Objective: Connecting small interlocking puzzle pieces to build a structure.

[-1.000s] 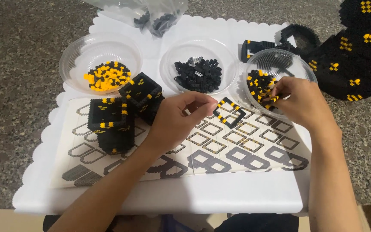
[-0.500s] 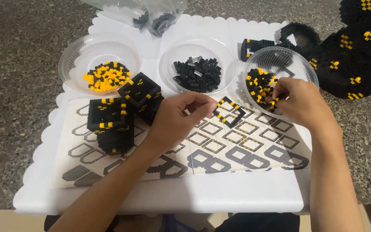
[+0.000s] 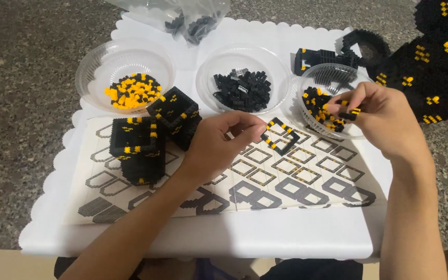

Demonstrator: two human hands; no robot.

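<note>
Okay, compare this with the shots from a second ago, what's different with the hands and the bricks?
The right hand has lifted slightly out of the mixed-brick bowl and now pinches a small black-and-yellow piece at its fingertips, above the bowl. The left hand still holds the square black-and-yellow ring on the printed sheet. The bowls, the black blocks and the tray have not moved.

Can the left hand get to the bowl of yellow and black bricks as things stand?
Probably yes: the left hand pinches the small square frame, but only the stacked black block stands partly between it and the bowl, whose open top is uncovered.
</note>
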